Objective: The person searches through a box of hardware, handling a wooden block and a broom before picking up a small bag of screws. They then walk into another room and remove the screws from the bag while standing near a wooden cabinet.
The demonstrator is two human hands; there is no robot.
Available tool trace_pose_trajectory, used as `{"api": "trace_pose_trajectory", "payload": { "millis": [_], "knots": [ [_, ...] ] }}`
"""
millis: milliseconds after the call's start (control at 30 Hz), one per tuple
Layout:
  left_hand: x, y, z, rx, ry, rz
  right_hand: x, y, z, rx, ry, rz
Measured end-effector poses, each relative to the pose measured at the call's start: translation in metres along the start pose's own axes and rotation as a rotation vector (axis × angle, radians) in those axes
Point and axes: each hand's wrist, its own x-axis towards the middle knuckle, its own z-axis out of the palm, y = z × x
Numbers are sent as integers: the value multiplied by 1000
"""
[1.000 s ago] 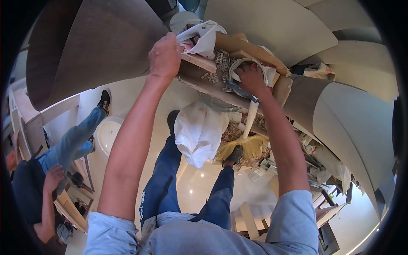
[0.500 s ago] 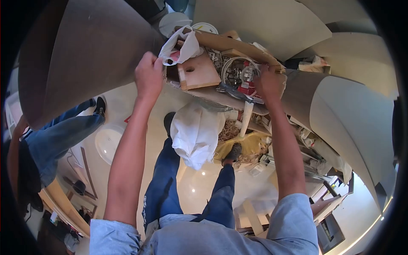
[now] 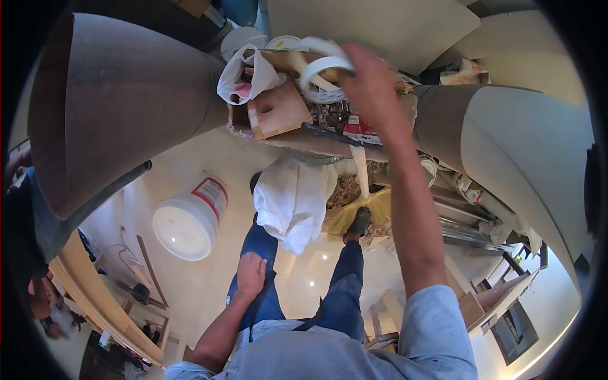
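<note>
Fingers of right hand (image 3: 373,82) curl around white coil (image 3: 322,65); left hand (image 3: 251,273) lies open on thigh (image 3: 269,305).

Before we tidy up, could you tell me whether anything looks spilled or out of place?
Pale shavings lie spilled on the floor by the shoe, under the overfilled cardboard box. A white plastic bag droops over its rim; the right hand holds a white coil above it.
</note>
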Motion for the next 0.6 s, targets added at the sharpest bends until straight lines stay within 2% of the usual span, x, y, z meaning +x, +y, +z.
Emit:
{"api": "trace_pose_trajectory", "payload": {
  "millis": [33,167,233,300,367,400,467,500,567,600],
  "knots": [
    [7,3,2,8,-3,8,1,-5,8,-44,-73,-40],
    [19,-2,15,75,-48,0,-4,2,66,-190,-48,58],
    [18,-5,14,82,-57,-16,-7,-5,89,-64,-171,295],
    [20,-7,20,109,-58,12,0,-44,97,-205,-218,385],
    [17,-10,23,148,-64,26,4,-72,122,-157,-230,420],
    [17,-10,25,150,-70,19,-1,-85,138,-143,-217,432],
    [19,-7,25,165,-67,14,-12,-105,167,-224,-97,287],
    [18,-7,24,174,-68,13,-18,-109,167,-216,-94,291],
    [20,-6,26,173,-67,11,-25,-110,164,-327,113,208],
    [20,-6,25,174,-67,9,-24,-106,155,-324,113,207]
  ]
}}
